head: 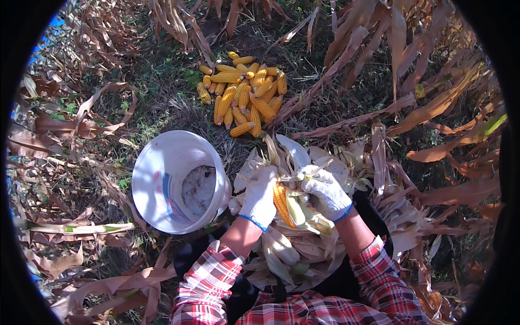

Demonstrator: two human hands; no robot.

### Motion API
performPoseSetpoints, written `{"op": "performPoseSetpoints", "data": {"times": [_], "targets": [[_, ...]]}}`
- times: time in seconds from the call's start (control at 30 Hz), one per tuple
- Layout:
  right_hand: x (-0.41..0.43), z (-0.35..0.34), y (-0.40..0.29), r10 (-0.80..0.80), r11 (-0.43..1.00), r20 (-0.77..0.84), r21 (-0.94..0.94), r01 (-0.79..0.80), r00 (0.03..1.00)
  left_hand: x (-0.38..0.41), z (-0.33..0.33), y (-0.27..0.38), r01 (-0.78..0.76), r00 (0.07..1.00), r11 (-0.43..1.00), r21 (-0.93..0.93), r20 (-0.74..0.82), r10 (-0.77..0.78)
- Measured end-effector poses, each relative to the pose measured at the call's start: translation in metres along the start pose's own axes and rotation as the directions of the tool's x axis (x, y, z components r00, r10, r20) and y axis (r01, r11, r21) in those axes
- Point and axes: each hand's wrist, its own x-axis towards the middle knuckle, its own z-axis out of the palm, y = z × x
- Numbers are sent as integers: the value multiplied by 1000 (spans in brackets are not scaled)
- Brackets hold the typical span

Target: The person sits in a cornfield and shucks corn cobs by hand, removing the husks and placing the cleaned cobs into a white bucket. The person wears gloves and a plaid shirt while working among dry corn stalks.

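Note:
A partly husked ear of corn [282, 205] is between my hands, its orange-yellow kernels bare on the left and pale green husk [296, 211] still along the right side. My left hand [260, 197], in a white knit glove with a blue cuff edge, grips the ear near its upper end. Gloved the same way, my right hand [325, 185] pinches husk and stalk at the ear's top right. Below them, unhusked ears [280, 245] and loose pale husks [321, 248] lie over my lap. The fingertips of both hands are partly hidden.
A white plastic bucket [152, 152] stands to the left, with dirt on its inner bottom. Beyond it, a pile of husked yellow corn ears [243, 93] rests on grassy ground. Dry corn leaves [438, 109] hang in from the right, and a cut stalk [81, 228] lies at left.

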Motion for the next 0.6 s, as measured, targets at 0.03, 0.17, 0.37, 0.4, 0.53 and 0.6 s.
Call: {"op": "performPoseSetpoints", "data": {"times": [0.03, 0.17, 0.37, 0.4, 0.53, 0.6], "targets": [[-2, -5, 0, 17, 1000, 65, -23, -16, 998, -8, 15, 25, 34, 997, 994, -107, -58, -41], [-22, -35, -14, 352, 801, 449, -599, -16, 821, 7, -3, 82, -133, 976, 929, -345, -210, 62], [-43, -22, -2, 476, -148, 38, -981, 122, 879, 17, -23, 112, -230, 968, 854, -467, -198, 153], [-40, -22, -2, 370, 23, 116, -993, 116, 922, 13, -14, 103, -200, 974, 877, -436, -188, 128], [-24, -4, -9, -27, 571, 149, -809, 138, 988, -6, 33, 76, -118, 985, 947, -298, -155, 74], [-19, -5, 6, -177, 525, 142, -824, 215, 974, -14, 46, 52, -17, 996, 964, -266, -87, -7]]}}
